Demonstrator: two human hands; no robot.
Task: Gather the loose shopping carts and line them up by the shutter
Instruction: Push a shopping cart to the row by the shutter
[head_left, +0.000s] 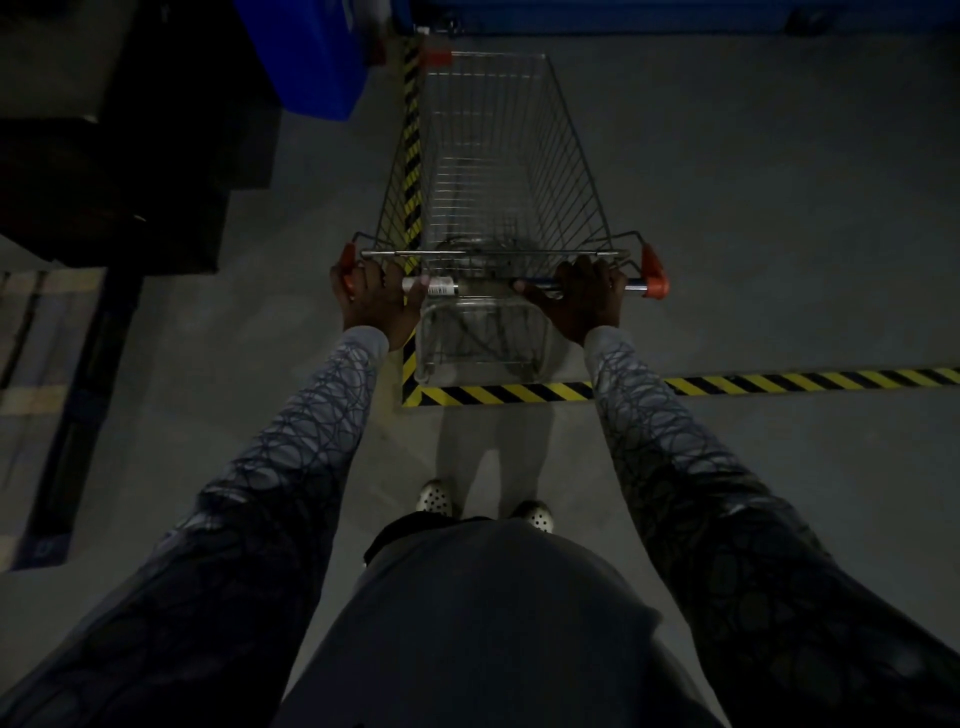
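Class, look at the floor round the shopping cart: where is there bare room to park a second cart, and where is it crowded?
Free: the grey floor right of the cart, between the striped tape and the blue shutter. Crowded: the left, where a blue bin and dark stacks close in.

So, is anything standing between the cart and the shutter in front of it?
Nothing visible does. The cart points straight at the blue shutter. A blue container stands left of its front corner, beside the path, not in it.

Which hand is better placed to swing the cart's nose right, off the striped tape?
Left, likely: left hand grips the handle end by the tape; right hand sits inboard of its cap.
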